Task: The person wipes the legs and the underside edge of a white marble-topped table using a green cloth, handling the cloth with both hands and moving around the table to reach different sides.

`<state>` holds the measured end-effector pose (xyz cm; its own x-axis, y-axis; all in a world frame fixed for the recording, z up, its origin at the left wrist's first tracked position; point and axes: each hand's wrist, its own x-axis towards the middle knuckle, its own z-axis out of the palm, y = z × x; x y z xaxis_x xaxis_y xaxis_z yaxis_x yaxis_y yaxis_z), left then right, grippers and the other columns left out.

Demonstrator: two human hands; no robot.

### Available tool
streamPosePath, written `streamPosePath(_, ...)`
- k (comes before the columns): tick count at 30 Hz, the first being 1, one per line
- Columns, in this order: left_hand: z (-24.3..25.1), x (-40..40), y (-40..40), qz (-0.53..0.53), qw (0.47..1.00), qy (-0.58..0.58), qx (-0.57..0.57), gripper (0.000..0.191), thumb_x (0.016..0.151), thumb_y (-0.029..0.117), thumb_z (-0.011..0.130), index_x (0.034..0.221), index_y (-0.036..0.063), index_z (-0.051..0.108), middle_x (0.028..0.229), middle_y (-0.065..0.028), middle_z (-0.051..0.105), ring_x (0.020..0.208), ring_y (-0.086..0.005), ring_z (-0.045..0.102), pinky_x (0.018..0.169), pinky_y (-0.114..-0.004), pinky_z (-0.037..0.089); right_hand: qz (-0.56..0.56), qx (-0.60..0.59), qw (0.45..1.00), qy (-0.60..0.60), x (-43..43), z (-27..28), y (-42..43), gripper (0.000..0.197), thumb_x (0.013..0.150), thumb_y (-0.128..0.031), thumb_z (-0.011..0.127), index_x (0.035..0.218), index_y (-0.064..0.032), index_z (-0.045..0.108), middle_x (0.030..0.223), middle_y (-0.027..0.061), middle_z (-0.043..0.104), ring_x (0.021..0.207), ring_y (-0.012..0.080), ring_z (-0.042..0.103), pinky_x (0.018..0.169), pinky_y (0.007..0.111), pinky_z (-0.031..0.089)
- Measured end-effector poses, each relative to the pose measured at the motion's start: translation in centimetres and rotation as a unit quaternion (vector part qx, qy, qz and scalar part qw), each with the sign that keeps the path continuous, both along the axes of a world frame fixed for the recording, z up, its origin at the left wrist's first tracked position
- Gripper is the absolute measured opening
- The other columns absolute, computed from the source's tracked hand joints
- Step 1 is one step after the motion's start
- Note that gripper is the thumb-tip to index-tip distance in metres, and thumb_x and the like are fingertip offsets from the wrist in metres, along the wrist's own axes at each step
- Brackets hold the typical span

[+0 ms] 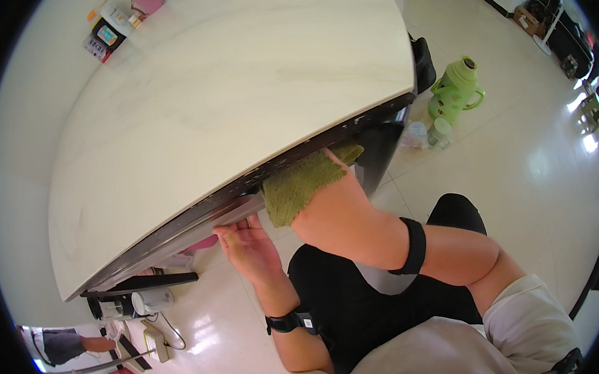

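Observation:
My right hand (pixel 332 210) reaches under the front edge of a table with a cream, marble-look top (pixel 240 87). It holds a green, fuzzy cloth (pixel 299 189) against the dark front frame (pixel 257 175); cloth and table hide most of its fingers. To the left, my left hand (pixel 254 247) is turned palm up, gripping the lower edge of a grey rail (pixel 193 228) beneath the tabletop. Its fingertips go out of sight behind that rail. The frame's dark paint has pale worn spots.
A green thermos flask (pixel 457 90) and a lidded jar (pixel 439 131) stand on the tiled floor (pixel 506 162) beyond the table's right corner. Bottles (pixel 109 31) stand by the wall on the tabletop. An electric kettle (pixel 151 300) and another person's arm (pixel 97 343) appear lower left.

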<state>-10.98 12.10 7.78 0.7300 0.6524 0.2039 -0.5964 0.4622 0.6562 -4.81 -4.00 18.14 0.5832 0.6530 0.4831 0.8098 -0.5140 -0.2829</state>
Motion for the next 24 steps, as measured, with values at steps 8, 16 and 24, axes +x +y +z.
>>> streamPosePath(8, 0.0, 0.2, 0.3, -0.029, 0.997, 0.016, -0.063, 0.052, 0.097, 0.041, 0.049, 0.134, 0.0037, 0.045, 0.132, -0.0139, 0.052, 0.122, -0.0270, 0.051, 0.105, -0.042, 0.043, -0.029, 0.044, 0.999, -0.013, -3.5, -0.5, -0.2, 0.040, 0.080, -0.021, 0.053, 0.115, -0.0026, 0.061, 0.122, 0.0141, 0.058, 0.122, 0.0325, 0.050, 0.115, 0.055, 0.021)
streamPosePath(16, -1.1, -0.2, 1.1, 0.005, 0.999, 0.023, -0.043, 0.053, 0.097, 0.043, 0.048, 0.132, 0.0033, 0.046, 0.132, -0.0127, 0.052, 0.123, -0.0257, 0.049, 0.107, -0.040, 0.039, -0.068, 0.062, 0.996, -0.018, -1.9, -0.7, -0.2, 0.042, 0.081, -0.026, 0.056, 0.116, -0.0052, 0.064, 0.125, 0.0111, 0.058, 0.124, 0.0302, 0.048, 0.118, 0.054, 0.012)
streamPosePath(24, -0.3, 0.6, 0.0, 0.029, 0.999, -0.024, 0.015, 0.054, 0.098, 0.042, 0.046, 0.131, -0.0005, 0.046, 0.132, -0.0127, 0.051, 0.123, -0.0260, 0.048, 0.111, -0.041, 0.036, -0.080, -0.085, 0.992, -0.052, -1.2, 0.1, -2.6, 0.038, 0.078, -0.019, 0.057, 0.112, -0.0038, 0.065, 0.123, 0.0147, 0.059, 0.123, 0.0321, 0.048, 0.114, 0.055, 0.017)
